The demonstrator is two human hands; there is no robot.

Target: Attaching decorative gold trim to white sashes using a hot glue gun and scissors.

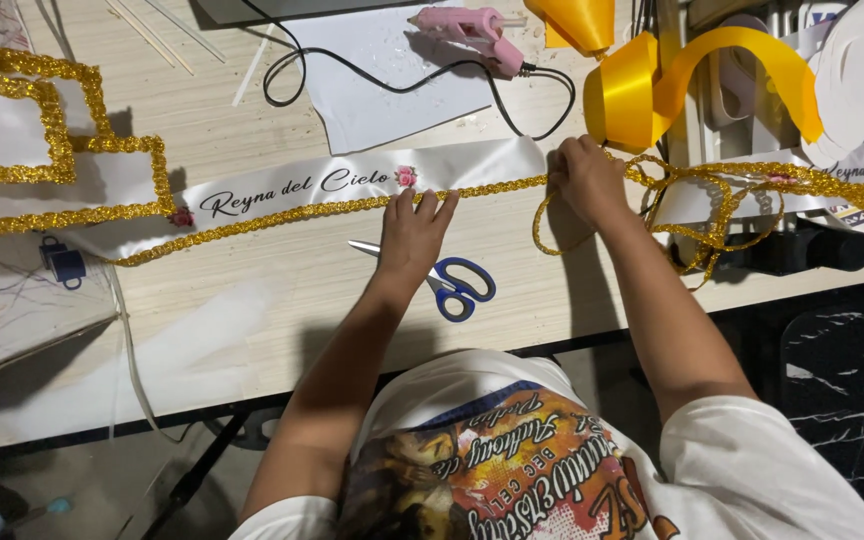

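A white satin sash (282,190) with dark script lettering and small pink flowers lies across the wooden table (252,310). Gold glitter trim (282,217) runs along its lower edge. My left hand (414,232) lies flat with fingers spread, its fingertips pressing the trim against the sash edge. My right hand (586,178) is closed on the trim at the sash's right end, where the loose trim (697,215) trails off in loops to the right. Blue-handled scissors (442,278) lie just beneath my left wrist.
A pink glue gun (472,28) with a black cord (392,85) rests on white paper at the back. A yellow ribbon roll (627,90) stands at the back right. Gold-trimmed white pieces (12,150) lie at the left, with a blue binder clip (64,262).
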